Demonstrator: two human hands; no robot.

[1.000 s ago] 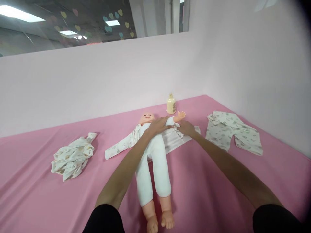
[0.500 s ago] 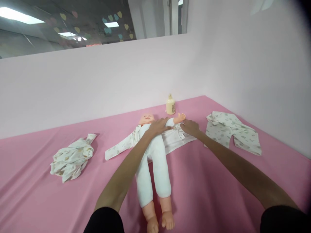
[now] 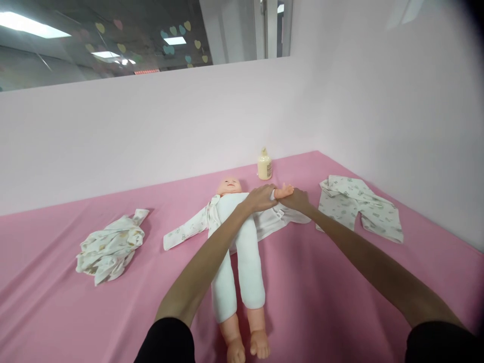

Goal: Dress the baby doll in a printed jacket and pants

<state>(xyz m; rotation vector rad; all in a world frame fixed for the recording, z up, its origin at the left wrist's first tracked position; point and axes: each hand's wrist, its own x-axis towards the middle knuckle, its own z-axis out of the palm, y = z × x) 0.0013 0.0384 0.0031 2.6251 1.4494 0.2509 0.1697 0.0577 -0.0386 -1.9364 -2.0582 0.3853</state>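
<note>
A baby doll (image 3: 249,272) with a white cloth body lies on its back, feet towards me. One of its arms, on the left, is inside the sleeve of a patterned baby shirt (image 3: 187,231); the rest of the shirt spreads out under the doll to the right. My left hand (image 3: 260,198) is closed round the doll's other arm near the wrist. The doll's bare hand (image 3: 283,191) points at my right hand (image 3: 297,200), whose fingers are curled on the shirt's cloth just behind it. Those fingertips are partly hidden.
A pink sheet (image 3: 310,302) covers the surface. Behind the doll stands a cream pump bottle (image 3: 264,165). Patterned baby trousers (image 3: 359,204) lie on the right, a crumpled patterned garment (image 3: 111,247) on the left. White walls (image 3: 151,131) border the back and right.
My left hand has shifted right, from the doll's chest and upper arm to near its wrist. The doll's hand has moved slightly right and down, in front of my right hand.
</note>
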